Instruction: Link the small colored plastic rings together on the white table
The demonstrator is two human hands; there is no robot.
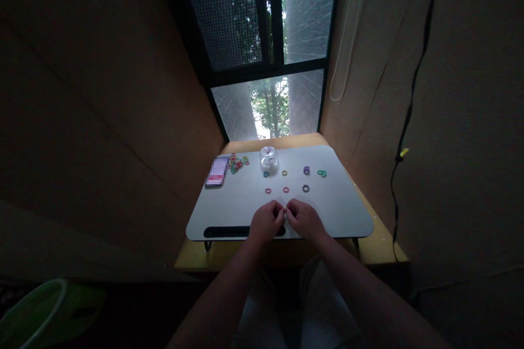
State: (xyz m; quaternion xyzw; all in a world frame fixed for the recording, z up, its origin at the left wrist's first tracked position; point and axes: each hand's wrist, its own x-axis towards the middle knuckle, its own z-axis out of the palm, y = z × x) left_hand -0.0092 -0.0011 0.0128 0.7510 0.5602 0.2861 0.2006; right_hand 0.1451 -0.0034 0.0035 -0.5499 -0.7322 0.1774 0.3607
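My left hand [267, 221] and my right hand [303, 219] meet above the front of the white folding table [229, 210]. Their fingertips pinch together on a small reddish-orange hair tie, mostly hidden by the fingers. Just beyond them lie a pink hair tie [268, 191], a red hair tie [286, 190] and a dark grey one [305, 188]. Behind that row are a teal hair tie [266, 174], a yellow one [284, 173], purple hair ties [307, 170] and green hair ties [322, 173].
A clear round jar [269, 160] stands at the back. Left of it is a pile of mixed hair ties [236, 163], beside a phone [216, 172]. A black slot [227, 232] runs along the front edge. A window [270, 98] rises behind; a black cable [409, 103] hangs at right.
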